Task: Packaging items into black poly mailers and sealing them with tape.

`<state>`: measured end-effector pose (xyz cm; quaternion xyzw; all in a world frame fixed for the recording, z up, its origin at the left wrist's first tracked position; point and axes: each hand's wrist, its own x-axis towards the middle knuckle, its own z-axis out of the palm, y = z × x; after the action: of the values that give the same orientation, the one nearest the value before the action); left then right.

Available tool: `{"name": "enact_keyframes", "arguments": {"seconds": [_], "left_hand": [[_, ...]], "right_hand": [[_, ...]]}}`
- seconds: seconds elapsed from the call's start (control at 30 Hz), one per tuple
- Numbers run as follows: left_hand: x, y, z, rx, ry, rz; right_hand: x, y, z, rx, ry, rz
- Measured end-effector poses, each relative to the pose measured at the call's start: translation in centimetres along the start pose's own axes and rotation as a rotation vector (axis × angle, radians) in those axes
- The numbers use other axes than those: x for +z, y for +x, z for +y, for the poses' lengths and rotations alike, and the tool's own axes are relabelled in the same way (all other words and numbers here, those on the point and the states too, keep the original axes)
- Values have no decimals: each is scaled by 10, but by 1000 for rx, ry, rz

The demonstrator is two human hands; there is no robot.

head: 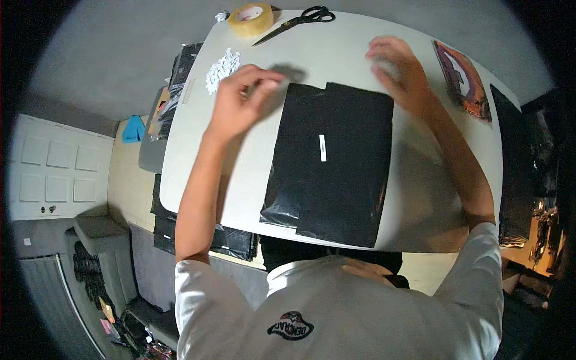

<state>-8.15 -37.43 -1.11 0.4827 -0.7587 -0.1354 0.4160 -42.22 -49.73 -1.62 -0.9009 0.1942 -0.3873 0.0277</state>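
Observation:
A flat black packet [337, 180] lies on the white table [238, 180] in front of me, its lower left part glossy like plastic film. A narrow white label [322, 148] with small print is near its middle. My left hand [245, 99] hovers by the packet's upper left corner, thumb and index fingertips close together; whether something thin is between them cannot be made out. Beyond the upper right corner is my right hand [398, 74], slightly blurred, its thumb and fingers apart with nothing clearly seen between them.
White paper scraps [223, 71] are heaped left of my left hand. A tape roll [250, 20] and black-handled scissors [297, 23] sit along the far edge. To the right are a colourful printed packet [463, 81] and another black sheet [513, 171]. Black packets [184, 67] rest beyond the left edge.

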Motion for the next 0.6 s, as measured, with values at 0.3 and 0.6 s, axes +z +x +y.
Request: {"name": "enact_keyframes", "arguments": {"seconds": [0.3,0.6], "left_hand": [[-23,-1,-67,-222,-111,244],[-26,-1,-63,-201,-175,200]], "right_hand": [[-22,-11,-127,-256,143,-633],[-11,-19,-126,-248,119,-655]]}}
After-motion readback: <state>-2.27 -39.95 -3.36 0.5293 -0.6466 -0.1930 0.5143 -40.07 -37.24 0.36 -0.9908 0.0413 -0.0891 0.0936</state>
